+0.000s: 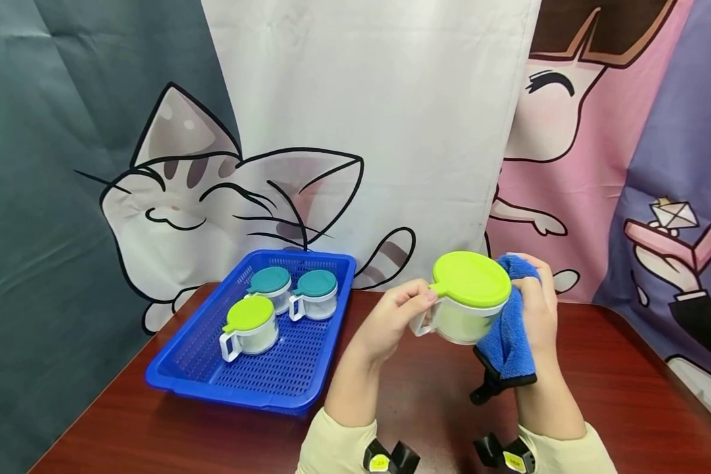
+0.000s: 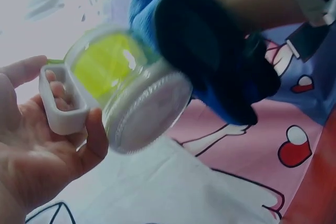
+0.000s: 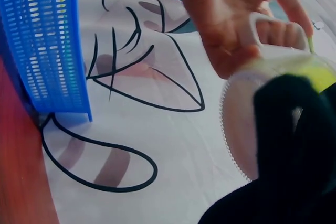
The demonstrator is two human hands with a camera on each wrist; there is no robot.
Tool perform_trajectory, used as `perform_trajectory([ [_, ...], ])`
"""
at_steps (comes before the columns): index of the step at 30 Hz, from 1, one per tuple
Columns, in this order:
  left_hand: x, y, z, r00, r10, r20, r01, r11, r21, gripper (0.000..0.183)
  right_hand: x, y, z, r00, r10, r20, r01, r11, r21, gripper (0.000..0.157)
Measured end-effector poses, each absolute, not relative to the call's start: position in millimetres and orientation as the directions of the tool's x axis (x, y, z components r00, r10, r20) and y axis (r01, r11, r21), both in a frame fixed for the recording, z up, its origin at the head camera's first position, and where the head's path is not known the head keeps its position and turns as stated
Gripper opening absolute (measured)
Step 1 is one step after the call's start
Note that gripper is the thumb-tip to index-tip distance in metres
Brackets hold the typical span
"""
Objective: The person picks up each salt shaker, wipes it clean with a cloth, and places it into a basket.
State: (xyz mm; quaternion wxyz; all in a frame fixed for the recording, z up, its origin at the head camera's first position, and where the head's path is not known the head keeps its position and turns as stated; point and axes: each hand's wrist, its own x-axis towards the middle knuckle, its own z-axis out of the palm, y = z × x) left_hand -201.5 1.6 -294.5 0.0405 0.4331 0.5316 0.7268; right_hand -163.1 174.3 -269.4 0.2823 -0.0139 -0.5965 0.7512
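Observation:
A clear seasoning jar point(image 1: 465, 321) with a lime-green lid point(image 1: 473, 279) and a white handle is held up above the table. My left hand point(image 1: 394, 316) grips it at the handle, the thumb near the lid's tab. In the left wrist view, fingers curl around the white handle point(image 2: 63, 99) and the jar's round base point(image 2: 152, 111) faces the camera. My right hand point(image 1: 539, 316) holds a blue cloth point(image 1: 506, 332) with a black edge against the jar's right side. The cloth hides part of that side, and most of the right fingers are behind it.
At the left, a blue plastic basket point(image 1: 231, 393) stands on the reddish-brown table point(image 1: 421, 401). Inside are another green-lidded jar point(image 1: 251, 329) and two teal-lidded jars, one of them point(image 1: 315, 296) near the right wall. Behind the table hangs a cartoon-printed curtain point(image 1: 379, 85).

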Motion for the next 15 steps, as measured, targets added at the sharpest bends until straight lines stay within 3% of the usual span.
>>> perform_trajectory([
  [2,-203.8,-1.7,-295.2,-0.637,0.513,0.575,0.393,-0.426,0.815,0.029,-162.2,177.3,-269.1,-0.872,0.375,0.315,-0.379,-0.111,-0.918,0.028],
  [6,-202.0,1.4,-293.7,-0.751,0.421,0.509,0.358,-0.387,0.850,0.037,-161.8,181.6,-269.7,-0.908,0.286,0.308,-0.336,-0.055,-0.940,0.027],
  [8,-199.6,6.0,-293.3,-0.819,0.298,0.490,0.396,-0.325,0.859,0.041,-161.7,180.3,-270.3,-0.914,0.271,0.303,-0.323,-0.031,-0.946,0.027],
  [10,-197.8,10.8,-293.8,-0.840,0.128,0.528,0.495,-0.218,0.841,0.041,-162.2,175.8,-270.8,-0.913,0.269,0.307,-0.324,-0.021,-0.946,0.027],
  [12,-198.6,14.7,-296.0,-0.775,-0.062,0.629,0.632,-0.079,0.771,0.037,-162.2,168.7,-271.7,-0.908,0.276,0.316,-0.334,-0.020,-0.942,0.028],
  [15,-203.7,17.9,-300.8,-0.574,-0.276,0.771,0.770,0.139,0.623,0.033,-161.9,157.4,-274.0,-0.894,0.295,0.338,-0.361,-0.026,-0.932,0.028],
])
